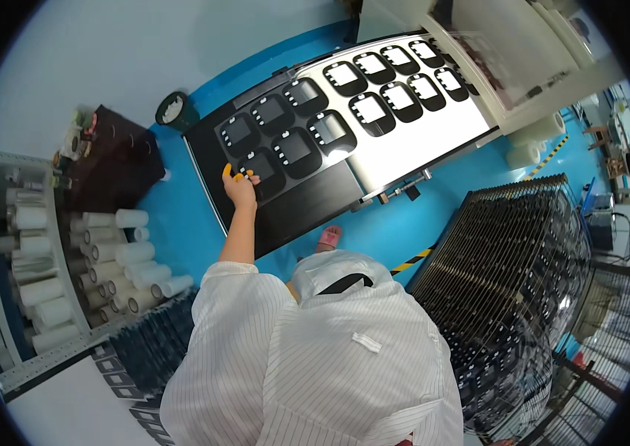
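Observation:
My left hand (241,190), with orange covers on some fingers, reaches over the near left part of a conveyor table (307,204). Its fingers grip the edge of a black rounded panel (266,171) that lies on the dark belt. One orange-covered finger sticks out to the left, away from the others. Just beyond lie more dark panels, among them one at the left (237,132) and one to its right (298,151). They have rectangular windows and small white marks. My right hand is out of sight.
Several panels (373,111) lie on the bright part of the conveyor, before a pale machine housing (523,89). At right stands a rack packed with dark panels (501,275). White rolls (133,253) and shelving (51,253) are at left, near a dark bin (179,111).

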A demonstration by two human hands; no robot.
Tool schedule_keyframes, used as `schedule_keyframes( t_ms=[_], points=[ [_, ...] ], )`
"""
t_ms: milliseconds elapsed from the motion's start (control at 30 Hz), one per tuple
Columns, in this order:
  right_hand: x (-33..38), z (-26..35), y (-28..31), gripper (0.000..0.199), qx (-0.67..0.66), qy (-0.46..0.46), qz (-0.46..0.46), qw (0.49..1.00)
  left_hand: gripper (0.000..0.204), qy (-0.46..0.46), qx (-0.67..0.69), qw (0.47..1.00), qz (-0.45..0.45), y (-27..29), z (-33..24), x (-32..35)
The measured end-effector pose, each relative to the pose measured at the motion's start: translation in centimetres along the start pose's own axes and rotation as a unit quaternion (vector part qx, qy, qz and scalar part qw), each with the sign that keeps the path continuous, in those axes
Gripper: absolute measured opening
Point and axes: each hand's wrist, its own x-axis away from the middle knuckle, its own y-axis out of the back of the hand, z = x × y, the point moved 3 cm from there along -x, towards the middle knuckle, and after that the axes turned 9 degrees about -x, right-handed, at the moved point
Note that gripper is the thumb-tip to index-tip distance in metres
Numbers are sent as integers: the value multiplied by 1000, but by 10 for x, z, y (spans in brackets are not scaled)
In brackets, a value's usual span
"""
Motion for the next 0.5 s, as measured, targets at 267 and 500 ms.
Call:
schedule_keyframes(
  t_ms=[267,500],
  points=[
    [-29,-31,-103,32,10,-67,311,948,43,-149,-269,947,-93,-40,-8,39],
    [47,-147,-209,39,-28,-167,400,901,37,-292,-390,868,-101,-40,-19,54]
  ],
)
